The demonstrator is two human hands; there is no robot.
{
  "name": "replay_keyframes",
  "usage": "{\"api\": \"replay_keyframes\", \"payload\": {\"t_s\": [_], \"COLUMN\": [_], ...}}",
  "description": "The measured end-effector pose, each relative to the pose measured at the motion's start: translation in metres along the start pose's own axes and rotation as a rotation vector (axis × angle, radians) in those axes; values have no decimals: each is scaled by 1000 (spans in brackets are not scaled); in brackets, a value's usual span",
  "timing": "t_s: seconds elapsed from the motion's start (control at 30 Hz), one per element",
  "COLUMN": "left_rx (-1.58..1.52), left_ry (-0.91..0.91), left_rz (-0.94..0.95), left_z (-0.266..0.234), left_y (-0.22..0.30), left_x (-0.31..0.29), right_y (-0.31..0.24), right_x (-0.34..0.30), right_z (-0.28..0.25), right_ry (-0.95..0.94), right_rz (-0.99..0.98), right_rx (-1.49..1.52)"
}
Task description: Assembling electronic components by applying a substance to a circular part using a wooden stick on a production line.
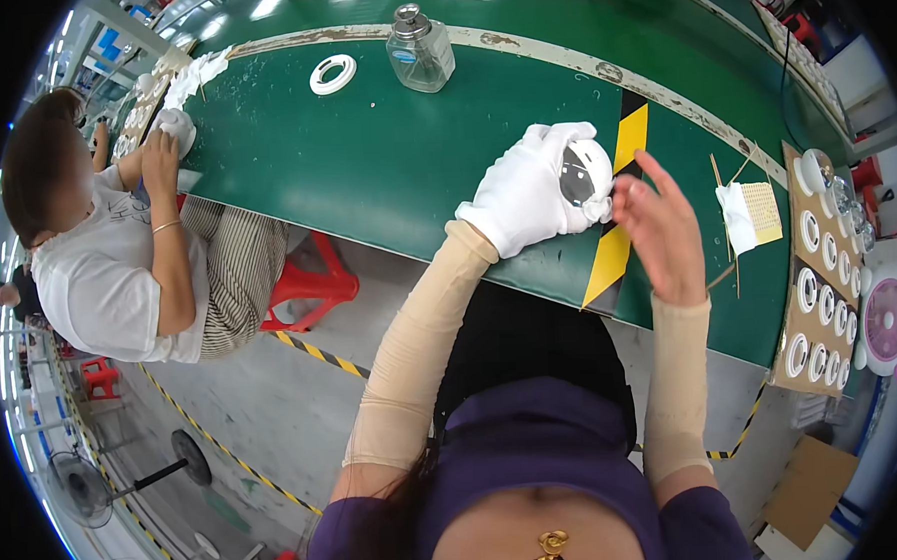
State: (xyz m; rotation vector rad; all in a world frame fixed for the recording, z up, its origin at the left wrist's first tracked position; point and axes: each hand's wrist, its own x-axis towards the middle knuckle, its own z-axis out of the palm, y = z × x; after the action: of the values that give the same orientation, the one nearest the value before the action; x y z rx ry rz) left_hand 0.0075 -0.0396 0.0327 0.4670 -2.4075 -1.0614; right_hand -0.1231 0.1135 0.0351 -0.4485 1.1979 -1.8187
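Observation:
My left hand [521, 189], in a white glove, is closed around a small rounded white housing with a dark glossy face [578, 174]. It holds this piece just above the green table, with the dark face turned to the right. Bare and with its fingers apart, my right hand [667, 238] is at the right side of the housing. Some of its fingertips come close to the housing's edge; whether they touch it, I cannot tell. Beige sleeves cover both my forearms. Beneath my hands, yellow and black tape [611, 263] crosses the table.
A clear bottle with a metal top [422, 56] and a white ring [333, 75] stand farther back. To the right are a white cloth with thin sticks [741, 217] and a cardboard tray [784, 350] of white rings. Another person [107, 245] works at the left.

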Motion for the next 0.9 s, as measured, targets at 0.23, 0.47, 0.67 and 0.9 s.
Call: {"api": "replay_keyframes", "payload": {"t_s": [0.23, 0.47, 0.67, 0.9], "left_rx": [-35, -272, -110, -137], "left_ry": [69, -2, 27, 5], "left_rz": [58, -60, -7, 18], "left_z": [7, 10, 11, 16], "left_y": [-8, -5, -6, -11], "left_x": [3, 3, 0, 2], "right_y": [-45, -117, -116, -61], "right_x": [39, 14, -27, -69], "right_z": [-41, -86, -134, -157], "right_ry": [169, 106, 354, 513], "right_rz": [-330, -188, -310, -307], "right_rx": [-575, -1039, -1448, -1689]}}
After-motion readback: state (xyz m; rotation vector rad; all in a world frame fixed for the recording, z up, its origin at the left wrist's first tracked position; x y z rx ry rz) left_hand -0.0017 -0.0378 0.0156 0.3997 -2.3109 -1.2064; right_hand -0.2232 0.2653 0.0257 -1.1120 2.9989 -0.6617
